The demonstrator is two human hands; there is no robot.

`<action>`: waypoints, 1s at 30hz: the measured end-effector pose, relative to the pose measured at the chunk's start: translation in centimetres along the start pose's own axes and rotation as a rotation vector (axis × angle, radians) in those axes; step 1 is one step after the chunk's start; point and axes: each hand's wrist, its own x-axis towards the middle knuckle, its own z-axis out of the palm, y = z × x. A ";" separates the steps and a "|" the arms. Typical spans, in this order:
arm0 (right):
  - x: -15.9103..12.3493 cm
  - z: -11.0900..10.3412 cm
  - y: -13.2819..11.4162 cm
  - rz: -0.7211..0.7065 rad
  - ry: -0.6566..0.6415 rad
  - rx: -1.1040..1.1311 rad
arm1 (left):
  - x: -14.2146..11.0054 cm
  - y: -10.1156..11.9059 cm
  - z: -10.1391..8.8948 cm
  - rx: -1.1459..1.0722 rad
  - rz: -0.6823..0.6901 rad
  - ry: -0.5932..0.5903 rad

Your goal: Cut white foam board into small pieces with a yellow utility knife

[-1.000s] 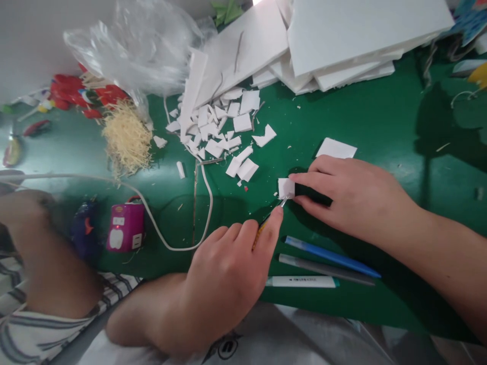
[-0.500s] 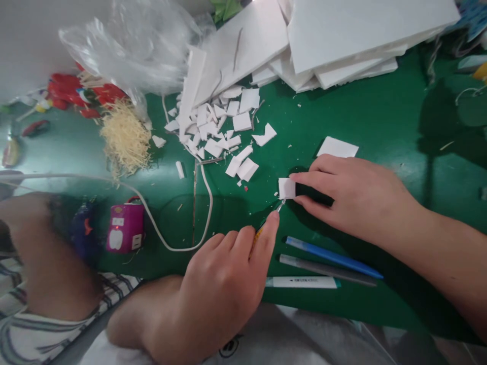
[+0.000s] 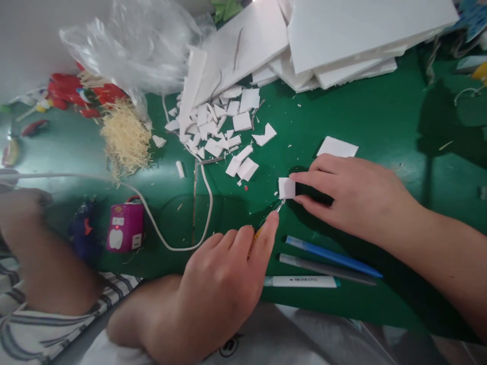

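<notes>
My left hand [image 3: 224,268] is closed around a slim craft knife [image 3: 257,234] with a yellow handle. Its metal tip touches or nearly touches the lower edge of a small square of white foam board [image 3: 286,188]. Thumb and fingertips of my right hand [image 3: 361,192] pinch that square at its right edge, on the green table [image 3: 380,116]. Partly behind my right hand lies a larger white foam piece [image 3: 337,147]. Below the hands are a blue pen [image 3: 331,256], a grey pen [image 3: 327,268] and a white marker [image 3: 304,282].
White foam scraps [image 3: 216,126] are heaped beneath foam sheets [image 3: 365,30] at the back. A clear plastic bag [image 3: 129,45], a pile of thin sticks [image 3: 125,137], a white cable [image 3: 155,228] and a purple power adapter [image 3: 125,228] occupy the left. Another person's arm [image 3: 41,248] rests there.
My hands, the knife and the foam square hold almost the same position. At the far left, the other person's hand and arm have shifted slightly.
</notes>
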 end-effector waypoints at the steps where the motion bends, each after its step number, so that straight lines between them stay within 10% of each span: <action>1: 0.0 0.0 0.0 0.002 -0.008 0.001 | 0.0 0.0 0.0 0.002 -0.003 0.001; 30: 0.1 -0.2 -0.2 0.016 -0.015 -0.010 | -0.3 -0.1 -0.1 -0.004 -0.002 -0.034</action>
